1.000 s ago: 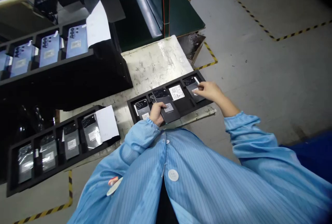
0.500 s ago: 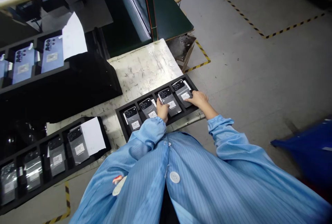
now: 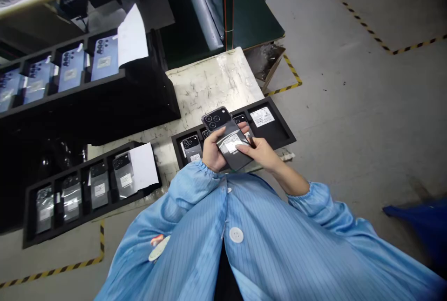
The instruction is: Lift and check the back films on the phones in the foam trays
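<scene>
A dark grey smartphone (image 3: 232, 126) with a black camera block and a white sticker is held tilted above a black foam tray (image 3: 285, 130). My left hand (image 3: 213, 152) grips its left edge, thumb on the back. From the right, my right hand (image 3: 260, 153) pinches the lower part, its thumb over the sticker. Below, the tray's rightmost slot shows only a white label (image 3: 261, 117). Another grey phone (image 3: 192, 147) lies in the leftmost slot; the phones in the middle slots are mostly hidden by the held one and my hands.
On the left, a second black tray (image 3: 52, 233) holds several grey phones and a white sheet (image 3: 144, 166). Behind it stands a tall black stack (image 3: 139, 91) topped with blue phones (image 3: 71, 70). The trays rest on a scuffed white board (image 3: 213, 77). Yellow-black tape (image 3: 282, 88) marks the floor.
Half a second ago, phones filled all the near tray's slots and my hands were on the two right ones. Now the rightmost phone is out, lifted between both hands, which have moved together.
</scene>
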`<state>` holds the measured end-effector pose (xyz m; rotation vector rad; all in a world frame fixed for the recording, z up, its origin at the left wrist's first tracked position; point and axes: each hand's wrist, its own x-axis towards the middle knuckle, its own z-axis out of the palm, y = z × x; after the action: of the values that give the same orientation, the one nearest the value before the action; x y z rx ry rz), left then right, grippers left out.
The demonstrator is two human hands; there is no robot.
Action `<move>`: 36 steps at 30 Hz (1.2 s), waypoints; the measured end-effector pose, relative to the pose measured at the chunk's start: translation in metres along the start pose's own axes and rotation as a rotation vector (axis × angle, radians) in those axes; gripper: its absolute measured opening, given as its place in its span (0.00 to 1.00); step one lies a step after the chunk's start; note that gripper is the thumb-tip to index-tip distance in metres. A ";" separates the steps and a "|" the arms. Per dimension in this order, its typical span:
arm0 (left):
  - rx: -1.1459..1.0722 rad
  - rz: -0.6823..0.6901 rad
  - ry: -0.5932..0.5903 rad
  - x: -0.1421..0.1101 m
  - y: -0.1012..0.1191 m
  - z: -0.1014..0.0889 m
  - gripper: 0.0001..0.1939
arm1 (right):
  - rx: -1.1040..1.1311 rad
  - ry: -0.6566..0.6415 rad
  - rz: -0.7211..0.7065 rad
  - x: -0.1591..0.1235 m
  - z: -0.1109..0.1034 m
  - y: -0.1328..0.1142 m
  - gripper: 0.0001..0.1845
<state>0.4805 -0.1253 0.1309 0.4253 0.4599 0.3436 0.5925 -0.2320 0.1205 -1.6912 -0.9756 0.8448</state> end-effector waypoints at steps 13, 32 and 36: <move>-0.172 0.220 0.004 -0.052 0.050 -0.011 0.39 | -0.786 0.058 -1.233 -0.019 0.054 -0.059 0.09; -0.102 -0.168 -0.122 -0.092 0.026 -0.008 0.43 | -0.112 -0.367 -0.454 0.083 0.022 -0.121 0.15; -0.102 -0.154 -0.148 -0.091 0.024 -0.009 0.43 | -0.009 -0.444 -0.336 0.080 0.024 -0.116 0.13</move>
<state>0.3938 -0.1388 0.1667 0.3117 0.3271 0.1840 0.5807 -0.1266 0.2170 -1.3147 -1.5163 1.0057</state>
